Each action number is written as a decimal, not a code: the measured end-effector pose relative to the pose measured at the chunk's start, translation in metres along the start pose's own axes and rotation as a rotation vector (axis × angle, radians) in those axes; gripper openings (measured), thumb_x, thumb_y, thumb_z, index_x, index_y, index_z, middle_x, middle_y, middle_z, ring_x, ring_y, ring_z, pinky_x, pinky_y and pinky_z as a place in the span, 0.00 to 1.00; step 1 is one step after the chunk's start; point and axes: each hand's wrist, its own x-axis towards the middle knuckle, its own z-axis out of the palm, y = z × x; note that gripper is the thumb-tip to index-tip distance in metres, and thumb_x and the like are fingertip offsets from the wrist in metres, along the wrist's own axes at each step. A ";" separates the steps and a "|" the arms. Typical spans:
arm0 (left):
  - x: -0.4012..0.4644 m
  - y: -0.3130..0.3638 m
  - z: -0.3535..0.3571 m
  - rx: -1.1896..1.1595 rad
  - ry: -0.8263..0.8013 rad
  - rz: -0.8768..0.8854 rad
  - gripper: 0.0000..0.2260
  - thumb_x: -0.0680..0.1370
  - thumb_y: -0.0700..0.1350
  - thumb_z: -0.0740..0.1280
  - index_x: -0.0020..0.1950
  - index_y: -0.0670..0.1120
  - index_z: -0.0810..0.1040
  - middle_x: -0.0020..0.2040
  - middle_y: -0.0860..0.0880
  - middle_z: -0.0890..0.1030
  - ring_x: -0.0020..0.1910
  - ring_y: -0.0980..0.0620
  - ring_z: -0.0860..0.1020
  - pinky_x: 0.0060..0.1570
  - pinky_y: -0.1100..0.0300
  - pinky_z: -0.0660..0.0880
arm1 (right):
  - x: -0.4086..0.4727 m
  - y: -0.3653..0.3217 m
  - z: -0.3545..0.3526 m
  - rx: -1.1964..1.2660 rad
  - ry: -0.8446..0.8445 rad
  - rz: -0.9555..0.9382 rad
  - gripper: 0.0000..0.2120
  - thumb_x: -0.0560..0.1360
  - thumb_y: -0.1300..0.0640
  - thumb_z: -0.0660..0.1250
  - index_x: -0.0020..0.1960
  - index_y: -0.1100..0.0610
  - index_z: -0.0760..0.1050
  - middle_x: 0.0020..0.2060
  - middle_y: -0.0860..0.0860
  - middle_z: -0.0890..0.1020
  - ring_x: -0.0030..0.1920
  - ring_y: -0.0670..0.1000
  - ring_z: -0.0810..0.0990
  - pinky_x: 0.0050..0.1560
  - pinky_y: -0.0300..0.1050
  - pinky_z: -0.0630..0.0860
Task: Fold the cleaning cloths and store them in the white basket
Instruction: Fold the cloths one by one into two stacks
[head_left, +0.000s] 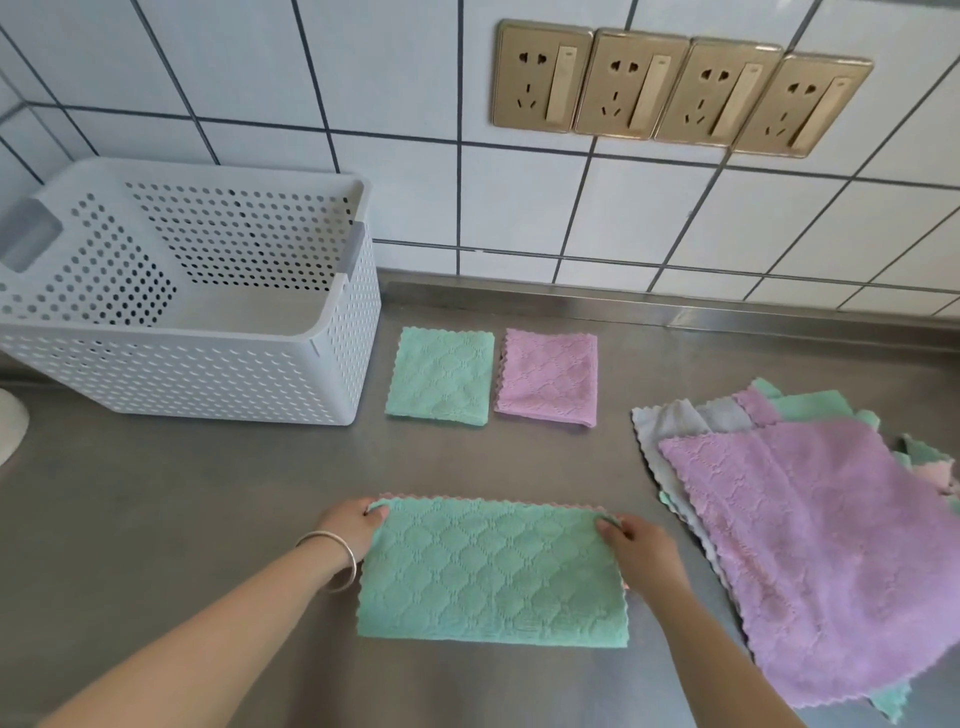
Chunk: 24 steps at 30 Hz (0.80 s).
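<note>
Both hands, left (349, 525) & right (638, 540), pinch half-folded green cloth (491, 571) corners on desk (208, 519); next prob. fold again, then basket (337, 332).

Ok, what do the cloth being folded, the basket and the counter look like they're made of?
Green cloth: soft, fuzzy fabric, likely microfibre, with a quilted diamond pattern and zigzag-cut edges. White basket: looks like rigid moulded plastic, matte, its walls perforated with dots. Counter: probably stainless steel, grey with a dull brushed sheen.
</note>
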 end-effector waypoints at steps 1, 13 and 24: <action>0.003 -0.001 0.001 0.025 0.008 -0.005 0.16 0.80 0.46 0.57 0.65 0.41 0.74 0.65 0.41 0.76 0.63 0.43 0.74 0.59 0.57 0.69 | 0.001 0.000 0.000 -0.002 0.006 0.009 0.14 0.76 0.49 0.63 0.38 0.58 0.76 0.34 0.56 0.80 0.40 0.57 0.78 0.41 0.47 0.73; -0.013 0.008 0.016 0.360 0.522 0.149 0.12 0.71 0.50 0.70 0.46 0.43 0.73 0.47 0.42 0.76 0.48 0.40 0.75 0.43 0.50 0.74 | -0.014 -0.011 0.003 0.139 0.289 0.102 0.16 0.76 0.42 0.59 0.50 0.55 0.70 0.40 0.51 0.77 0.42 0.54 0.75 0.41 0.45 0.69; -0.040 0.006 0.085 0.827 0.143 0.584 0.34 0.68 0.70 0.54 0.70 0.57 0.64 0.72 0.54 0.66 0.73 0.45 0.52 0.65 0.36 0.46 | -0.094 0.026 0.044 -0.047 0.200 0.139 0.18 0.76 0.49 0.62 0.61 0.57 0.68 0.57 0.53 0.74 0.59 0.55 0.72 0.56 0.47 0.69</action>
